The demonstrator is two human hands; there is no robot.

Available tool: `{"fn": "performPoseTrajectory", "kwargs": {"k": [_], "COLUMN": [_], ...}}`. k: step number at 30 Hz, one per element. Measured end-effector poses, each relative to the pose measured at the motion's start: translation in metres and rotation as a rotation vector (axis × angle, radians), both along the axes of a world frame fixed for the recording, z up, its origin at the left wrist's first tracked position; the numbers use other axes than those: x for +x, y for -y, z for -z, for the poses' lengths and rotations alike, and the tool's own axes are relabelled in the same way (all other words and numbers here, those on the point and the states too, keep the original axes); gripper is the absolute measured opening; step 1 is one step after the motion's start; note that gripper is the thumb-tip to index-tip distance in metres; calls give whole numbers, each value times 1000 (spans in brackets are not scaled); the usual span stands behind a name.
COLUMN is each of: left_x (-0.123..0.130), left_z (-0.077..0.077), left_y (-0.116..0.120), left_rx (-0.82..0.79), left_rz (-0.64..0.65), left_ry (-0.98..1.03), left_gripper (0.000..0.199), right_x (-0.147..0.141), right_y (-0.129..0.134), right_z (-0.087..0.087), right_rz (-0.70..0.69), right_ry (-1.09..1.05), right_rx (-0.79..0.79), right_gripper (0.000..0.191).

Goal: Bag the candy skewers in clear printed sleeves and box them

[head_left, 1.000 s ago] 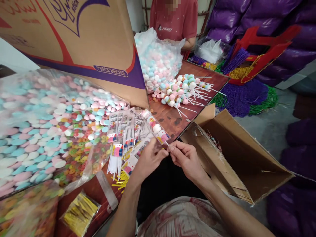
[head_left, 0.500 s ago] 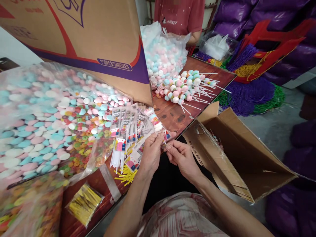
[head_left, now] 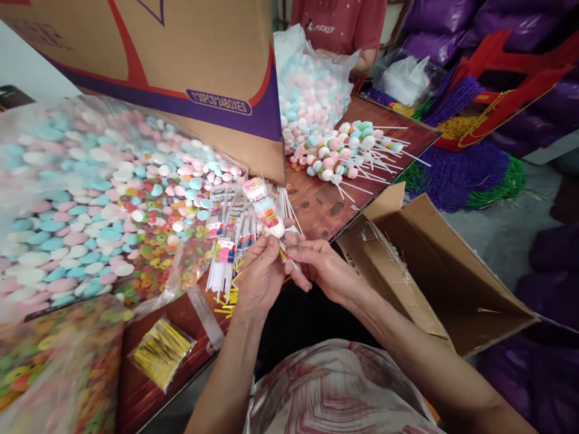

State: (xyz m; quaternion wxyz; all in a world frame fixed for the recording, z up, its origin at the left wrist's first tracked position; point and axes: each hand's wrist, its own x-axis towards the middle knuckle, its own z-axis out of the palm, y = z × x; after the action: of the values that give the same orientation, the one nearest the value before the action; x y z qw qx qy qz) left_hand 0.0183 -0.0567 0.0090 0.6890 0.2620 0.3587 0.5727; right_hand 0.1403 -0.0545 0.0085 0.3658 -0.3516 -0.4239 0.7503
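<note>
My left hand (head_left: 259, 277) is closed on a marshmallow skewer (head_left: 266, 212) in a clear printed wrapper, just below the lowest marshmallow. The skewer leans up and away over the table. My right hand (head_left: 323, 265) pinches at the stick end beneath the gathered wrapper, its fingers meeting those of the left. A bit of yellow shows there, too small to make out clearly. Close to my left hand lie printed clear wrappers (head_left: 225, 250), white sticks (head_left: 219, 277) and yellow twist ties (head_left: 227, 304).
Loose marshmallows (head_left: 67, 241) and gummy rings (head_left: 158, 253) spread on the left. Threaded skewers (head_left: 344, 150) lie at the back, beside a marshmallow bag (head_left: 312, 90). A large carton (head_left: 181, 72) stands behind; an open box (head_left: 452, 271) is at right. Another person (head_left: 337, 27) is beyond the table.
Both hands have shifted left with the wrapped skewer, which now shows more fully above my left hand. The view has turned slightly left.
</note>
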Motion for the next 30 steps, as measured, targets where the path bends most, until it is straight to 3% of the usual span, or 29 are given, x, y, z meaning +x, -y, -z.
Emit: {"fn": "performPoseTrajectory", "kwargs": {"k": [2, 4, 6, 8, 13, 18, 21, 23, 27, 30], "left_x": [0, -1, -5, -11, -16, -17, -19, -20, -17, -12], "left_z": [2, 6, 9, 13, 17, 20, 21, 23, 25, 27], "left_y": [-3, -7, -12, -15, -14, -13, -13, -14, -17, -19], "left_rx": [0, 32, 45, 12, -42, -32, -50, -68, -104, -102], "left_rz": [-43, -138, -209, -220, -168, -163, -174, -168, -173, -190], "left_ry": [58, 60, 0, -80, -187, -137, -143, -166, -165, -186], "left_gripper": [34, 37, 35, 31, 35, 37, 33, 32, 33, 30], "right_x": [9, 20, 30, 34, 26, 29, 37, 43, 50, 48], "right_y": [-2, -6, -9, -12, -12, -17, -25, -29, -37, -41], "right_z": [3, 8, 12, 16, 15, 24, 35, 40, 36, 25], "right_rz": [-66, -3, 64, 12, -317, -341, -325, -278, -133, 104], "right_ry": [283, 681, 1055, 1296, 1469, 1422, 1404, 1409, 1257, 892], "right_rx": [244, 539, 786, 973, 1305, 1506, 1527, 1444, 1101, 777], "right_gripper": [34, 30, 24, 21, 18, 21, 20, 19, 17, 14]}}
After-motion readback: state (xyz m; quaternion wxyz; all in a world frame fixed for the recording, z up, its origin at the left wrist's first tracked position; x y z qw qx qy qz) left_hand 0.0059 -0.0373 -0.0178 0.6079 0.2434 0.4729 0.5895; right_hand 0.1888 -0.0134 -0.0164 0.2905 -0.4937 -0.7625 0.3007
